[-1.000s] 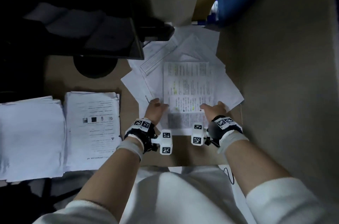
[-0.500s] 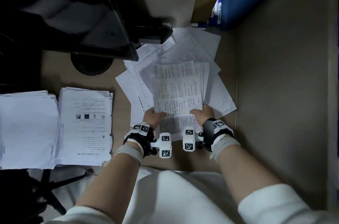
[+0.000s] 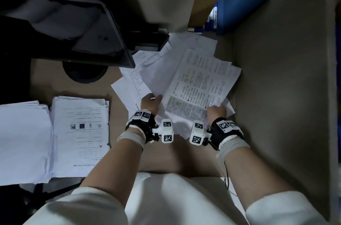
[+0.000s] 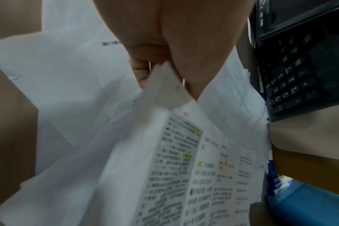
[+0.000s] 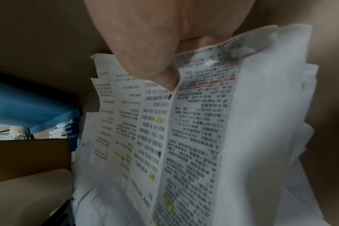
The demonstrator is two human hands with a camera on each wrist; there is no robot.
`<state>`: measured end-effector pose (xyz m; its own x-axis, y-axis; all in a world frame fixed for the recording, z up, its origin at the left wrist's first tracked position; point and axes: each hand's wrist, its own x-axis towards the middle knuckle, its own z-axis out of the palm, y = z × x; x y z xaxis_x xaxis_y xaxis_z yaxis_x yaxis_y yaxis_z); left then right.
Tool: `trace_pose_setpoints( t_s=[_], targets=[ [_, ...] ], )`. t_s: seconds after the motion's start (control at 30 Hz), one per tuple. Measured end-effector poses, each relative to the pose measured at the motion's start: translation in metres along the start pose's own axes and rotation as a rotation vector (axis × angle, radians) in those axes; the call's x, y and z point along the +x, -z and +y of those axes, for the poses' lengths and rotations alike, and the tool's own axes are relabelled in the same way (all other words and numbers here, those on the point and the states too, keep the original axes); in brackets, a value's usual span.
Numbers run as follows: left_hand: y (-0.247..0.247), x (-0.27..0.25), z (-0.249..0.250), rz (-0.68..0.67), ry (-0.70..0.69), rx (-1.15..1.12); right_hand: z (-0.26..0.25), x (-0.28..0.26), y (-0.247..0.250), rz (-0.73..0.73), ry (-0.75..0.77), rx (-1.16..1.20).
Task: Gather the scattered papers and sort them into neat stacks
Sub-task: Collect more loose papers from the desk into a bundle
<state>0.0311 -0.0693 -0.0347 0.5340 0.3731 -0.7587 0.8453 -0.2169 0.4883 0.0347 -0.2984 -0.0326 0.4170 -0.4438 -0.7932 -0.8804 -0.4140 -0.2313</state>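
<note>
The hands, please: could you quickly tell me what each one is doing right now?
Left hand: pinching a corner of the printed sheets.
Right hand: gripping the same printed sheets at their near edge.

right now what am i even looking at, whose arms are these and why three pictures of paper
No robot here: a person's two bare arms, with tracking bands and small cameras strapped on the wrists. The wide picture comes from a head camera looking down at a desk; the other two look along each hand. The left hand pinches a corner of white sheets, and the right hand grips the printed, yellow-highlighted pages in the scattered pile. Two neater paper stacks lie at the left, beside a dark monitor.
</note>
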Motion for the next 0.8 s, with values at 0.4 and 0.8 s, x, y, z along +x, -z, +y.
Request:
trace_pose_setpoints(
  t_s=[0.4, 0.8],
  targets=[
    [0.047, -0.035, -0.039, -0.565, 0.330, 0.129, -0.030, -0.045, -0.021, 0.015, 0.091, -0.308],
    [0.051, -0.003, -0.018, -0.129, 0.083, 0.012, -0.011, -0.042, -0.044, -0.083, -0.210, 0.180]
  ],
)
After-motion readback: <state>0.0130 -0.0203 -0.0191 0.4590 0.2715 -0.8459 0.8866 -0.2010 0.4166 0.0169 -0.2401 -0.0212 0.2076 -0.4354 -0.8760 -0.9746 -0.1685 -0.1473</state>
